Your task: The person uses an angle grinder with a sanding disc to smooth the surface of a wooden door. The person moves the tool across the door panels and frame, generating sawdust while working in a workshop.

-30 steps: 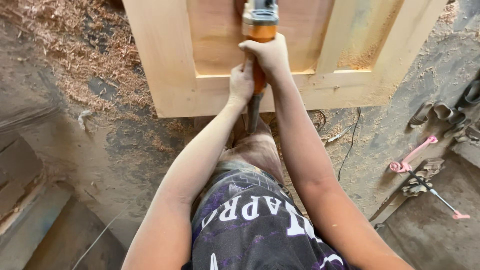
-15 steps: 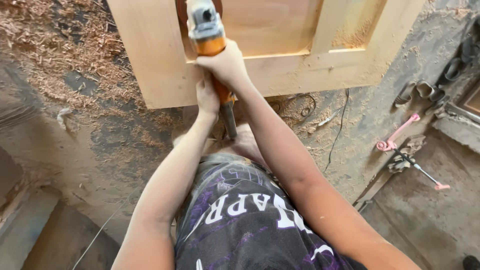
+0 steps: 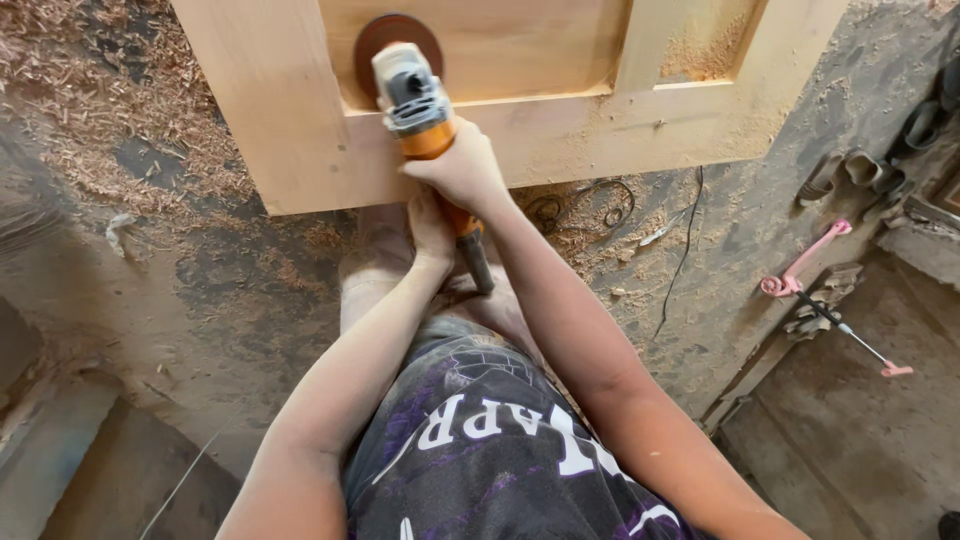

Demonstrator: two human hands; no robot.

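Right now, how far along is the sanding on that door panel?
Done: hard to tell; the wooden door looks pale and even, and sawdust covers the floor. In hand: the right hand and left hand grip the orange grinder, its sanding disc on the recessed panel. Left: dust sits in the right recess.

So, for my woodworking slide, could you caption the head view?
Both hands, right hand ahead of left hand, grip an orange-and-grey angle grinder on a pale wooden panelled door.
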